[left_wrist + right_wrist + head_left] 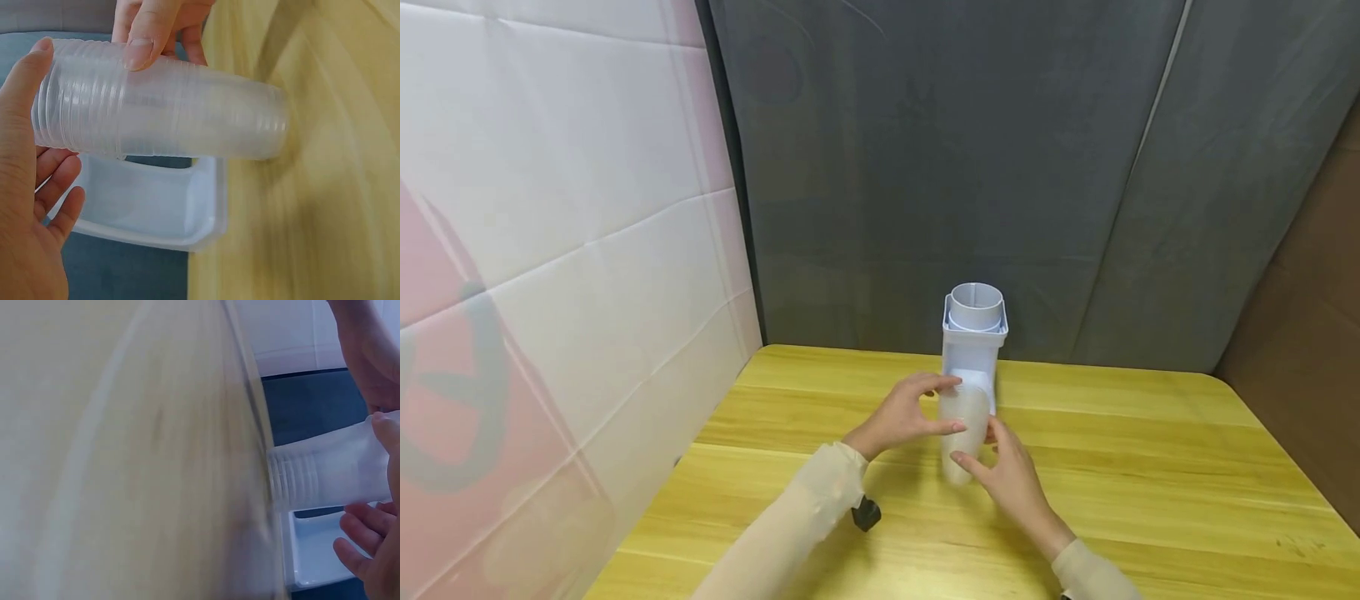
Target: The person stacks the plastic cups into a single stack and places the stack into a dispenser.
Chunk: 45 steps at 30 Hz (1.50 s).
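Note:
A stack of clear plastic cups (967, 408) is held between both hands, rims up and bases toward the table. My left hand (910, 414) grips it near the rims, thumb on the near side, as the left wrist view also shows. Lower down, my right hand (1015, 479) holds the stack between thumb and fingers. In the left wrist view the nested rims of the cup stack (169, 112) show as close ridges. Right behind the stack stands a white plastic holder (973, 354) with a round tube in its top; the stack hides its lower part.
The wooden table (1150, 467) spreads around the hands. A dark grey curtain (940, 167) hangs behind its far edge, and a white and pink sheet (587, 208) at the left. A brown panel (1307, 333) stands at the right. A small black object (867, 514) sits by the left cuff.

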{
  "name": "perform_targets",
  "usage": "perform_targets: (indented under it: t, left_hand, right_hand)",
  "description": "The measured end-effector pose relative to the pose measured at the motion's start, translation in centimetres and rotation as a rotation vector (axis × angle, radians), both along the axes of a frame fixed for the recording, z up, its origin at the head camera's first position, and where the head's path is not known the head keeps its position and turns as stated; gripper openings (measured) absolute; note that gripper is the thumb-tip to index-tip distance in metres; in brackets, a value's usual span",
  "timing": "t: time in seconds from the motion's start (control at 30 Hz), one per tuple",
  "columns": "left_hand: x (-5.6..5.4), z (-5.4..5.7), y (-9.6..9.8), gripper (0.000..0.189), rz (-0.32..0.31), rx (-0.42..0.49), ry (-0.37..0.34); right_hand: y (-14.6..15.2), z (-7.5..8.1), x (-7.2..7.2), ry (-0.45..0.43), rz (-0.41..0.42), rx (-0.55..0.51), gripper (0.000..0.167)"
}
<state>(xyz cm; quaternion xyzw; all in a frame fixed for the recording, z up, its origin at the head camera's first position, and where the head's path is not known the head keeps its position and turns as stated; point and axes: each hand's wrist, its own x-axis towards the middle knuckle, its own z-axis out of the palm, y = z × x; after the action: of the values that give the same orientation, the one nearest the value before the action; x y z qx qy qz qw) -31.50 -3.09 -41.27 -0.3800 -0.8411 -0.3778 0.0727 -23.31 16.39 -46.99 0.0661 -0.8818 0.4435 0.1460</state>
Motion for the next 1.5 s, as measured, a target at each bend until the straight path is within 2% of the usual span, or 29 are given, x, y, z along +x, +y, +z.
perform_targets:
  t: [0.1,0.2,0.33,0.47,0.57,0.87,1.03,1.17,1.27,1.37,1.5]
  left_hand:
    - [0.1,0.8,0.1,0.066,0.008,0.005,0.013]
    - [0.2,2.1,0.3,0.068,0.018,0.0,0.016]
    - [0.1,4.0,0.3,0.068,0.037,0.023,0.035]
    - [-0.1,6.0,0.4,0.066,0.047,0.066,0.084]
    - [-0.4,8.2,0.5,0.065,0.059,0.089,0.125]
    - [-1.4,15.8,1.4,0.064,0.098,0.131,0.203]
    - [-2.6,18.8,2.6,0.071,0.134,0.119,0.194]
    - [-3.6,20.2,3.4,0.073,0.148,0.121,0.185]
    - [-4.2,20.8,4.0,0.073,0.148,0.134,0.18]
    - [-4.6,21.0,4.4,0.074,0.158,0.123,0.15]
    - [-5.4,20.4,4.9,0.075,0.181,0.093,0.104]
  right_hand:
    - [0.0,0.5,-0.1,0.039,0.004,0.005,0.063]
    - [0.2,1.7,-0.4,0.075,0.004,0.019,0.062]
    - [0.4,3.8,-0.9,0.119,0.008,0.041,0.063]
    - [0.6,6.5,-1.6,0.158,0.027,0.041,0.06]
    - [0.8,9.0,-2.1,0.178,0.042,0.04,0.061]
    - [1.2,16.5,-4.7,0.293,0.095,0.028,0.059]
    - [1.8,19.3,-6.8,0.29,0.081,0.008,0.06]
    - [2.1,20.6,-8.1,0.293,0.057,-0.019,0.06]
    - [2.2,21.2,-8.8,0.296,0.037,-0.034,0.061]
    - [2.5,21.5,-9.4,0.295,0.011,-0.039,0.064]
    - [2.9,21.1,-10.1,0.267,-0.008,-0.034,0.067]
